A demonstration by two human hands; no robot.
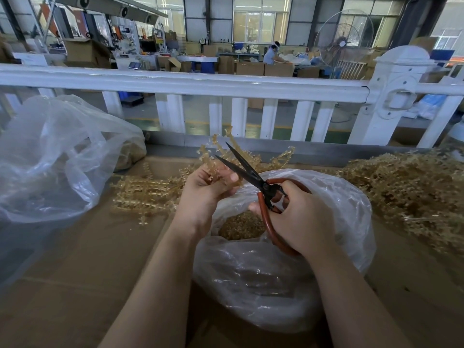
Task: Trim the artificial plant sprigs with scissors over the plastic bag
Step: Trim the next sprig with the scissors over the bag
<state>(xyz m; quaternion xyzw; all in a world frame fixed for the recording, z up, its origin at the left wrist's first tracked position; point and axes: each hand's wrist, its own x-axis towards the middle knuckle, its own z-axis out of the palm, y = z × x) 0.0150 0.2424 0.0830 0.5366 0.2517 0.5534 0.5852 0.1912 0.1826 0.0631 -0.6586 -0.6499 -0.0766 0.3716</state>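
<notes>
My left hand [209, 188] grips a tan artificial plant sprig [227, 153] whose branches fan upward above the clear plastic bag [288, 267]. My right hand [301, 217] holds scissors [247, 172] by their red looped handles, fingers curled through them. The black blades stand apart and point up-left, touching the sprig just above my left fingers. Inside the bag's mouth lies a heap of tan trimmings [242, 226].
A big heap of sprigs [411, 192] fills the right of the cardboard-covered table [75, 272]; more loose sprigs [145, 192] lie left of my left hand. A large clear bag [50, 159] stands at the far left. A white railing [200, 84] runs behind.
</notes>
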